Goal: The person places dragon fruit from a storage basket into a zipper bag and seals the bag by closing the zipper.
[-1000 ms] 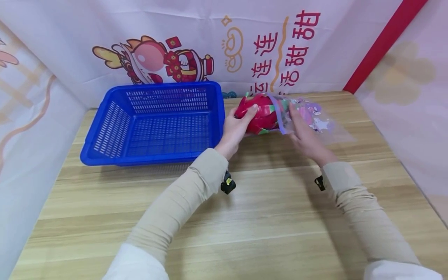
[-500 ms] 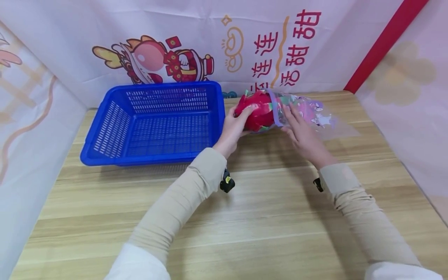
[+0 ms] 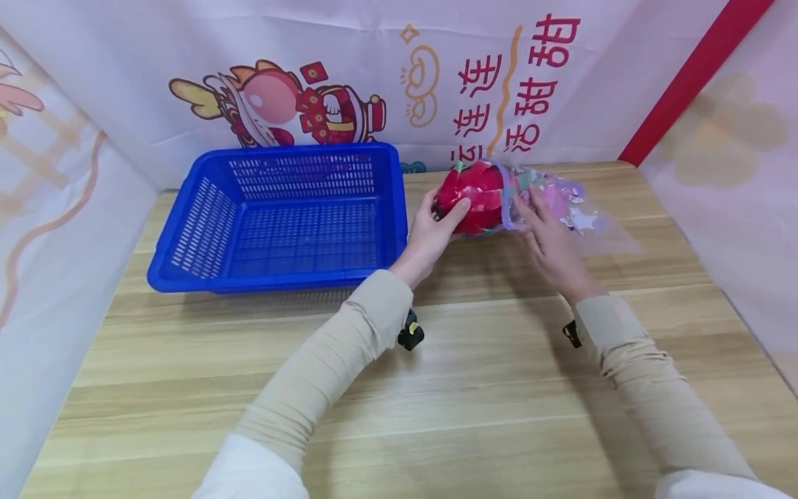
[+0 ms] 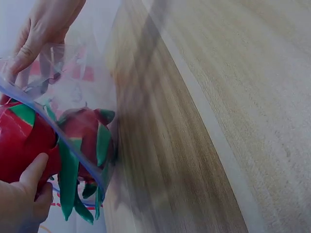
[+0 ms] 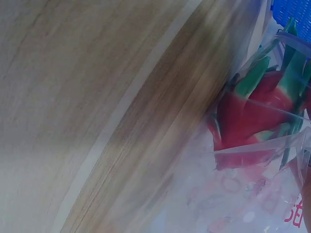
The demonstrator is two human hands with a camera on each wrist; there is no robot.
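My left hand [image 3: 427,232] grips a red dragon fruit [image 3: 483,184] with green-tipped scales, thumb on top, at the mouth of a clear plastic zip bag [image 3: 582,220]. The bag has a purple strip along its opening and printed pictures. My right hand [image 3: 555,249] holds the bag near that strip, fingers partly seen through the plastic in the left wrist view. Within the bag lies a second dragon fruit [image 4: 80,128], right up against the first. From the right wrist, this second fruit [image 5: 255,114] shows through the film, while most of the right hand is out of frame.
A blue plastic basket [image 3: 305,281] with slotted walls stands left of my hands, close to the left wrist. Behind the wooden table [image 3: 486,388] hangs a printed white cloth [image 3: 399,69], with more cloth along both sides.
Left hand and dragon fruit have shifted slightly right, and the bag's opening has moved right too. The right hand keeps its hold on the bag. The basket stays in place.
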